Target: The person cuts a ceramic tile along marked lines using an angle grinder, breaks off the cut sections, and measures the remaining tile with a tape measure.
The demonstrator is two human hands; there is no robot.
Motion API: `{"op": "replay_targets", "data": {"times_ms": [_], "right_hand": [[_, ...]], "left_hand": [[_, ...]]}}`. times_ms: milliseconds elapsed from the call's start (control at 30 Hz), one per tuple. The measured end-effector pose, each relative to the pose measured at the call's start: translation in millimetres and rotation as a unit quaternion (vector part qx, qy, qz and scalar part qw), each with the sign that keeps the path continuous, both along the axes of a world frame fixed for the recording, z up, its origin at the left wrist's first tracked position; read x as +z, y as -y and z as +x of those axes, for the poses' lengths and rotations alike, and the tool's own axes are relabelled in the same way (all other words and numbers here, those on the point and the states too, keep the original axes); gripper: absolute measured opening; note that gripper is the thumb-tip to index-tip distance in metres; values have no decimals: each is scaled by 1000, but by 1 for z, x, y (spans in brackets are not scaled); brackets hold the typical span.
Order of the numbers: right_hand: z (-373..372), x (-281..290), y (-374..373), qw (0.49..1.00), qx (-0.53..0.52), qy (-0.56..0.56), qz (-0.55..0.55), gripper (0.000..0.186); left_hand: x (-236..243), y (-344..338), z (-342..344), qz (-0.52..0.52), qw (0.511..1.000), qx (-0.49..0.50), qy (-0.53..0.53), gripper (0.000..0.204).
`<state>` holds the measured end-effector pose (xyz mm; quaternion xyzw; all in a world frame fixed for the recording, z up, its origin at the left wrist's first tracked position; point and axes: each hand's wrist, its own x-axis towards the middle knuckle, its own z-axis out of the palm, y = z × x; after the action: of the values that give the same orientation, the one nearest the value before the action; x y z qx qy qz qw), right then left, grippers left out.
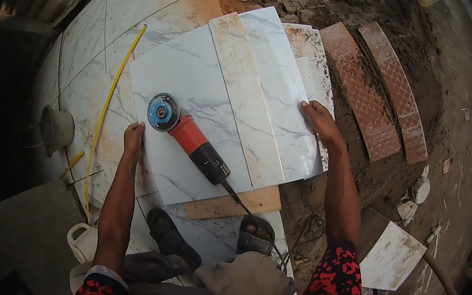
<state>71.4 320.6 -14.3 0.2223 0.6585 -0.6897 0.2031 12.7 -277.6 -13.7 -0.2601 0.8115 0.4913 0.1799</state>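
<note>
One yellow tape measure [110, 92] curves beside the left hand [134, 138], closed on the left edge of white marbled tiling [181, 67]; on this rest an angle grinder [192, 139] and a dusty strip [248, 101]; the right hand [324, 123] is clamped on its right edge.

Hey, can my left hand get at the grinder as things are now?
Probably yes. The left hand is at the edge of the white tile under the grinder, with nothing visible between them. The disc is nearest, though, so the black handle likely means reaching past it.
</note>
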Motion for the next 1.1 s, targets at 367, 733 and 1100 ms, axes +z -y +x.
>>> {"op": "replay_targets", "data": {"times_ms": [367, 733, 1100], "right_hand": [[-18, -18, 24, 939, -87, -64, 328, 51], [-5, -11, 22, 947, -85, -29, 310, 51], [-10, -4, 16, 943, -72, -46, 320, 50]], "left_hand": [[-34, -12, -11, 145, 967, 200, -68, 12], [-43, -17, -15, 252, 942, 216, -44, 33], [-30, -11, -21, 242, 959, 144, -14, 39]]}}
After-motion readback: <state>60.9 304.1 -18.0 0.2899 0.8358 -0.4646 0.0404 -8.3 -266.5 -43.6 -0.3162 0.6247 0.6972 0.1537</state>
